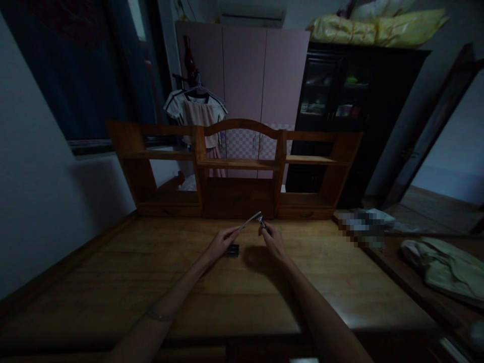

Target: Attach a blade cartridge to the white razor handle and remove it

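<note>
My left hand (220, 244) is closed around one end of a thin, pale, flat strip (249, 220), which slants up to the right over the desk. In my right hand (274, 239), wrapped fingers grip a small tool with a dark handle and shiny metal head (259, 218). The head is at the strip's far end; whether they touch I cannot tell. Its exact kind is too small and dim to make out. Below and beside my left hand, a small black ridged object (233, 250) lies on the wooden desk (181, 282).
A wooden shelf unit (238, 164) stands along the desk's back edge, with a wall (45, 201) at the left. Beyond the desk's right edge lie a pale cloth bundle (446, 267) and a blurred-out item (363, 222). Behind are a pink wardrobe (245, 75) and hanging clothes (196, 111).
</note>
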Demonstrator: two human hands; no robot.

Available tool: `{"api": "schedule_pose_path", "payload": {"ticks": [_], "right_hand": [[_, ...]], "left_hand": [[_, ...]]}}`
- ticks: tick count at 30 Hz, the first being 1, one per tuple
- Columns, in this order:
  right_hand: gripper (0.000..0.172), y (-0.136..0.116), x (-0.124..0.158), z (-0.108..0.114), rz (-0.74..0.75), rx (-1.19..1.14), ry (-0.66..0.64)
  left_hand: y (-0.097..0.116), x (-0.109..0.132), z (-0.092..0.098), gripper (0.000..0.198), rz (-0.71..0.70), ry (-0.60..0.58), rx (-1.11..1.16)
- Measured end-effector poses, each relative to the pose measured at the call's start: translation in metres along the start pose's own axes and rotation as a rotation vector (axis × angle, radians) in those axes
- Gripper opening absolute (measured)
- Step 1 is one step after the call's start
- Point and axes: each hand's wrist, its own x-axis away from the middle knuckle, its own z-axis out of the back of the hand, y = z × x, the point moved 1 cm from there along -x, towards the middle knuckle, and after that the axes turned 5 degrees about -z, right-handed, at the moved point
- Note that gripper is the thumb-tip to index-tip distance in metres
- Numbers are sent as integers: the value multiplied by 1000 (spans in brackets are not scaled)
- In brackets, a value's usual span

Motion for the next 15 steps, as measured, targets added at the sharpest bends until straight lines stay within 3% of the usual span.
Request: {"api": "schedule_pose_path", "payload": {"ticks": [4, 9, 15], "right_hand": [[22, -2, 0, 1, -8, -1, 13], [21, -3, 0, 2, -14, -22, 5], [21, -3, -1, 2, -26, -112, -6]], "left_hand": [[2, 1, 2, 48, 64, 11, 71], [4, 3, 0, 54, 185, -114, 228], [-6, 1, 6, 61, 275, 39, 289]]}}
